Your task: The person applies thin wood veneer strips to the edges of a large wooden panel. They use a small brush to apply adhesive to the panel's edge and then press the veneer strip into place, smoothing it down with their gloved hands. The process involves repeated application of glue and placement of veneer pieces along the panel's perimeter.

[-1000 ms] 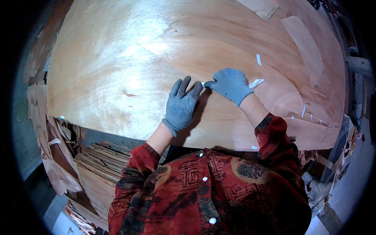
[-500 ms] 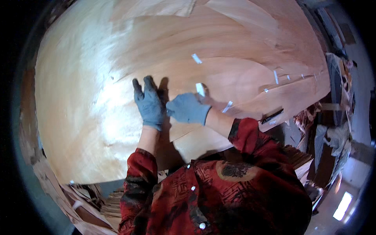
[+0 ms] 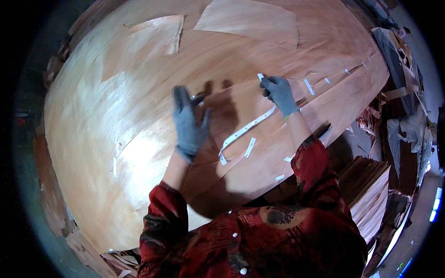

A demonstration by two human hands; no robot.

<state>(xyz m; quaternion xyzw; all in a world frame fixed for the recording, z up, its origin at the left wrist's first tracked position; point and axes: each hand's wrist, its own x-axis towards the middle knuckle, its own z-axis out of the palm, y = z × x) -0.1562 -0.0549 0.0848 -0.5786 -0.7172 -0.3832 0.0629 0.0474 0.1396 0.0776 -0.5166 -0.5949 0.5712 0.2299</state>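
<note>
A broad, thin wood veneer sheet (image 3: pixel 88 185) lies under both hands. My right hand (image 3: pixel 281 95), in a grey glove, is closed on a white paper tape strip (image 3: pixel 248 128). One short end pokes out past the fingertips; the long dotted length trails from below the hand, bent near its far end, across the sheet. My left hand (image 3: pixel 189 121), also gloved in grey, hangs over the veneer with its fingers stretched out and nothing in it. Its shadow falls apart from it on the right. A short white tape piece (image 3: pixel 250 148) is stuck near the trailing strip.
Two loose veneer pieces (image 3: pixel 153 39) (image 3: pixel 250 21) lie at the far side of the sheet. More tape bits (image 3: pixel 308 86) dot its right part. A dark, thin object (image 3: pixel 323 130) rests by the near right edge. Stacked veneer (image 3: pixel 366 185) and scraps stand at the right.
My right hand has moved right and away from my left, and the long tape strip now shows trailing from it. My left hand's fingers remain stretched. The whole view has shifted.
</note>
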